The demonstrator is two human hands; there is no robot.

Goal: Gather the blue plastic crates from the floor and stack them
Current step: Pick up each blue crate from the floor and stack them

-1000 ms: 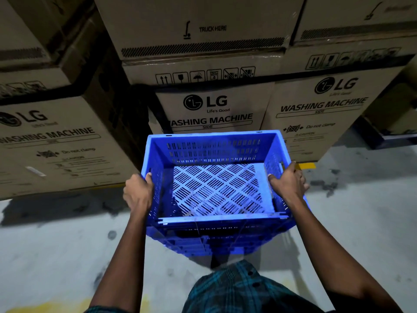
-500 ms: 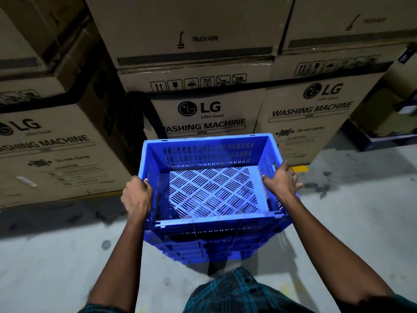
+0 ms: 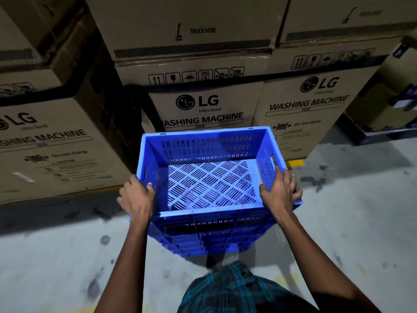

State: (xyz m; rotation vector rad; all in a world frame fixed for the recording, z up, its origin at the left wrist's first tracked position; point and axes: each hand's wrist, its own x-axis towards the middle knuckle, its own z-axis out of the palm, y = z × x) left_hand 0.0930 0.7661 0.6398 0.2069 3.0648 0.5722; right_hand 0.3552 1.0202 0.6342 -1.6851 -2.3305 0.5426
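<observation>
- Top crate [image 3: 209, 152]: blue plastic, slotted walls and a lattice floor, empty inside, sitting nested on a stack of blue crates [image 3: 212, 240] directly in front of the person.
- Stack: several rims are visible beneath the top crate on the near side — the exact count cannot be told. The base of the stack is hidden behind the person's shirt [image 3: 237, 288], so whether it rests on the floor cannot be told.
- Left hand [image 3: 136, 197]: grips the left rim of the top crate near its near corner, thumb hooked over the inside of the wall, fingers curled down the outside.
- Right hand [image 3: 281, 192]: grips the right rim near its near corner (thumb inside, fingers wrapped on the outer face).
- Floor [image 3: 361, 211]: grey concrete, dark stains, a yellow line [image 3: 296, 163] just past the crate's far right corner.
- Cardboard boxes [image 3: 203, 105]: stacked washing-machine cartons stand just behind the crates — printed "LG" and "SIDE".
</observation>
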